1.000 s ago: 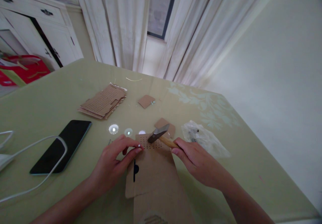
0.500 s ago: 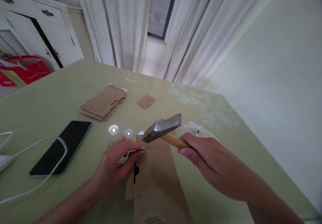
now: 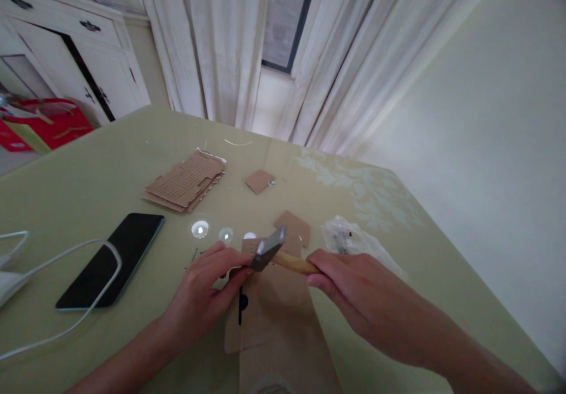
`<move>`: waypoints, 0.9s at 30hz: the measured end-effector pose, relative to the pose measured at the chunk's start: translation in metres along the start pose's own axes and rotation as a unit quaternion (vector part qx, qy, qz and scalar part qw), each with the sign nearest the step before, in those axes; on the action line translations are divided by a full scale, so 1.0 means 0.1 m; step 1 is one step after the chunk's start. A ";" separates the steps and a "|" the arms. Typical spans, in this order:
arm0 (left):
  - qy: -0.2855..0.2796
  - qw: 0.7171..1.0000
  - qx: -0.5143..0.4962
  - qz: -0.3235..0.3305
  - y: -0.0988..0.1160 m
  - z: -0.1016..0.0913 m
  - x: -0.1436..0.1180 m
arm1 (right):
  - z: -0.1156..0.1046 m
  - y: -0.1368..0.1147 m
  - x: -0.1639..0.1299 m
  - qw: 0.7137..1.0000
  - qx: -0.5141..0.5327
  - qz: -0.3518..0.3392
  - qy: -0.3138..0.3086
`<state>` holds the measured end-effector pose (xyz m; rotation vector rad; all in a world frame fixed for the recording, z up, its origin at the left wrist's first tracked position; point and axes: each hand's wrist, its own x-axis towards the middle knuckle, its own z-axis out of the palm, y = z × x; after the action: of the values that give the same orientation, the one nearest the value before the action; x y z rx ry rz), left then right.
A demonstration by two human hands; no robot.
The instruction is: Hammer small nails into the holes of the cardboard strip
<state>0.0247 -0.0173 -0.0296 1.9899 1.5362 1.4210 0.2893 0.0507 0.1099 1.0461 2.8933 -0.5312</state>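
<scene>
In the head view, the right hand [image 3: 354, 291] is gripping the hammer [image 3: 276, 253] by its wooden handle, its head lying over the cardboard piece [image 3: 269, 299] on the table [image 3: 88, 187], while the left hand [image 3: 206, 291] is pinching something small, too tiny to tell, beside the hammer head
</scene>
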 end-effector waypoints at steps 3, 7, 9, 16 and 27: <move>-0.011 1.000 -0.003 0.000 -0.01 0.00 0.00 | 0.01 -0.02 -0.02 1.000 -0.006 -0.008 -0.006; -0.021 1.000 -0.005 -0.009 -0.03 0.01 0.01 | -0.02 -0.04 -0.03 0.999 0.020 0.004 0.026; -0.026 1.000 -0.007 -0.015 -0.04 0.01 0.00 | -0.01 -0.04 -0.01 1.000 0.017 0.004 0.017; -0.034 0.999 -0.016 -0.033 -0.03 -0.01 -0.03 | -0.02 0.02 -0.03 1.000 0.014 0.007 0.007; -0.109 0.990 0.023 -0.089 -0.02 -0.05 -0.04 | 0.07 0.01 0.03 1.000 0.017 0.019 -0.009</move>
<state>0.0195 -0.0211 -0.0310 1.9061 1.6125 1.0709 0.2865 0.0508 0.1028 1.0919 2.8538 -0.5854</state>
